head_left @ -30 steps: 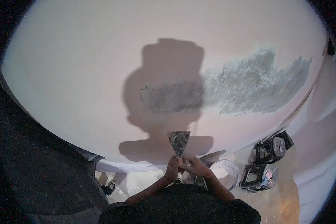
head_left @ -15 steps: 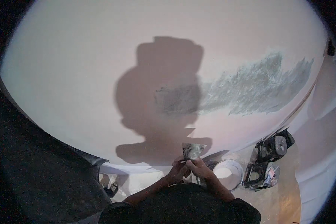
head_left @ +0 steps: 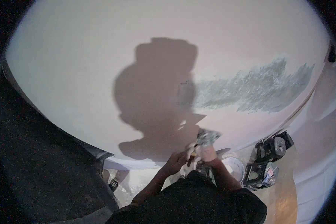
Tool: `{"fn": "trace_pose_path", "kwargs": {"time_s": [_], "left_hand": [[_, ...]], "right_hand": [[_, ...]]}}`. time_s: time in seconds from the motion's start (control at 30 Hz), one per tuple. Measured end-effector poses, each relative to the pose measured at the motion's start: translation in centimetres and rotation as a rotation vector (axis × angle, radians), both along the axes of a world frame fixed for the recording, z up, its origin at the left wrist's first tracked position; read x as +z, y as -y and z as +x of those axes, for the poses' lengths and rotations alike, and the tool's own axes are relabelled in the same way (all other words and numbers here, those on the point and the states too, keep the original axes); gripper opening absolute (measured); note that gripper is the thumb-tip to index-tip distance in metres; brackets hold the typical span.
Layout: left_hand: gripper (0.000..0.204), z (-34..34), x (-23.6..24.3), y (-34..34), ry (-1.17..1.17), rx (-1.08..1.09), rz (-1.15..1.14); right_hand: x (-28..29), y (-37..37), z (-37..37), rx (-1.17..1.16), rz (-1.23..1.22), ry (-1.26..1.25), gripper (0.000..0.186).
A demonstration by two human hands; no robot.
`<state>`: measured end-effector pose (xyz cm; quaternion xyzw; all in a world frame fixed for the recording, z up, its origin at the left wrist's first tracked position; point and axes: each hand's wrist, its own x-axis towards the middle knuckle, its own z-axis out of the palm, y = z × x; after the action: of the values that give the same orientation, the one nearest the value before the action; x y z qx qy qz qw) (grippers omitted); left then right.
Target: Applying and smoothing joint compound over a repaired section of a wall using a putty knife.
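Ahead of me is a pale wall with a rough band of grey plaster spread over its right part. My right hand grips a putty knife, its wide metal blade smeared with grey and tilted up to the right. Close against it, my left hand has its fingers curled, partly smeared by motion. A short brown handle-like piece shows between the hands; I cannot tell which hand holds it. Both hands are in front of the wall's lower edge.
A white bucket stands below my right forearm, partly hidden by it. To its right are black plastic stools or crates, one with small items on it. Dark sheeting covers the left side; a white sheet hangs at right.
Both hands have moved up and to the right, the right one farther. The putty knife's blade has tilted over to the right. My view has shifted slightly, and my shadow covers less plaster.
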<state>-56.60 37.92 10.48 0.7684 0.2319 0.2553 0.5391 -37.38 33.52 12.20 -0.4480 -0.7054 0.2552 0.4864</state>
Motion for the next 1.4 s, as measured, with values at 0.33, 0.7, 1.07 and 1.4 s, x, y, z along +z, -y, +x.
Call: {"fn": "trace_pose_path", "kwargs": {"time_s": [0.33,0.7,1.07,1.4], "left_hand": [[0.031,3.3,0.2,2.0,0.188,-0.011,0.171],[0.009,13.0,5.2,2.6,0.597,0.153,-0.472],[0.025,16.6,7.0,3.5,0.516,0.513,-0.465],[0.026,16.7,5.2,2.7,0.517,0.34,-0.447]], "right_hand": [[6.2,2.3,0.9,0.274,-0.253,-0.079,0.027],[12.8,-0.4,2.7,0.03,-0.273,-0.909,0.028],[10.0,-2.8,6.3,-0.037,-0.319,-0.647,0.026],[10.7,-2.8,6.8,-0.006,-0.284,-0.624,0.025]]}}
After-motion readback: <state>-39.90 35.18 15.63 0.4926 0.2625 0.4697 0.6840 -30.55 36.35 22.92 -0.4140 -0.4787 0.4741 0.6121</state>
